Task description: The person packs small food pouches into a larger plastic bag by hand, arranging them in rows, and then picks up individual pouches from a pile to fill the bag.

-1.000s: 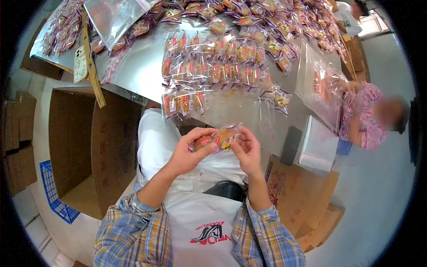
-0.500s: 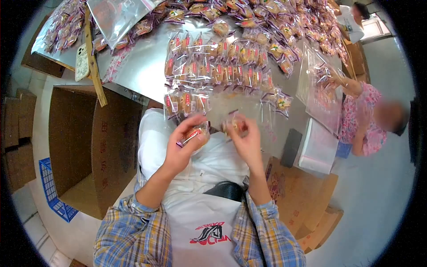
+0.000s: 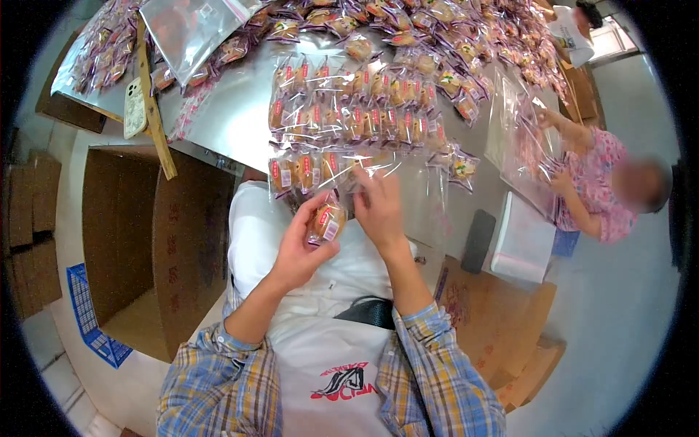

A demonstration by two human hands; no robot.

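Observation:
My left hand (image 3: 295, 247) holds a wrapped cake (image 3: 327, 222), its clear packet showing a red label and a barcode. Above my lap, my right hand (image 3: 378, 207) is at the near row in a large clear plastic bag (image 3: 419, 171). Its fingers are blurred, and whether a packet is under them is hidden. Inside the bag, wrapped cakes (image 3: 354, 124) lie in two full rows. A shorter near row (image 3: 304, 171) starts at the left, beside my right fingertips.
Loose wrapped cakes (image 3: 466, 44) heap along the back of the metal table (image 3: 226, 120). A phone (image 3: 135, 109) lies by a wooden strip (image 3: 154, 109) at left. An open carton (image 3: 120, 240) stands below. At right, a co-worker (image 3: 601, 182) handles clear bags (image 3: 513, 138).
My right hand has moved up and left from beside my left hand to the near row, where its wrapped cake no longer shows clearly. The left-hand cake has turned upright, barcode showing.

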